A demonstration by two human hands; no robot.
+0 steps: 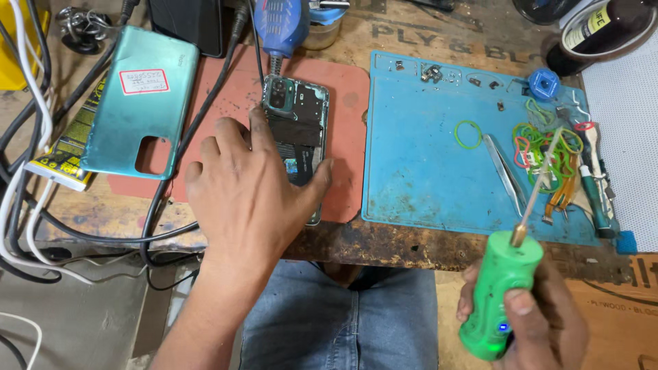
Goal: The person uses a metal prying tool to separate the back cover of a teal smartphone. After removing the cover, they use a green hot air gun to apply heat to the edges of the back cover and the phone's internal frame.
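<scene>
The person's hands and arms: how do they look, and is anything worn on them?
Both hands are bare: no gloves, rings or watch show. The left hand leads into a bare forearm with no sleeve in view. The right hand is seen only to the wrist at the picture's lower edge, so any sleeve there cannot be told. Blue jeans cover the lap below.

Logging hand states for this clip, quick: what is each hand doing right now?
Left hand: open, fingers spread, resting on the opened phone.
Right hand: closed around the green electric screwdriver, tip pointing up.
</scene>
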